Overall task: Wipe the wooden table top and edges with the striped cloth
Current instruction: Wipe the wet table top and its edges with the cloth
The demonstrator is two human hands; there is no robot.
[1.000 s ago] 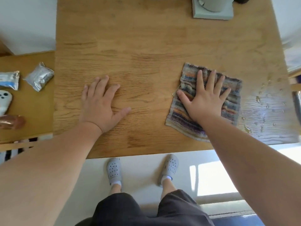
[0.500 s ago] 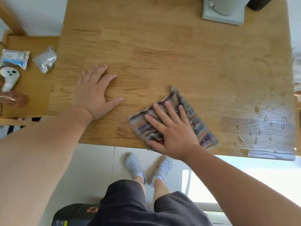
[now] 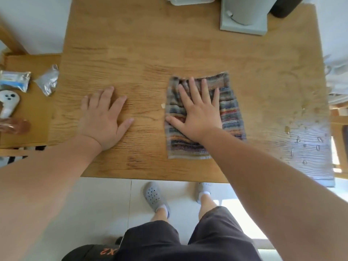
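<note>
Bright daylight, wide-angle view, soft with motion smear.

Strong light glares off the wet patch of the wooden table to the right of the right hand, bleaching the grain to a pale sheen. The droplets streak into short dashes. The striped cloth blurs along its far and right edges. The floor tiles are brightest beside the right forearm. Shadows under both hands are faint. Left of the left hand, a foil packet looks soft, and the table's edges bow outward.
</note>
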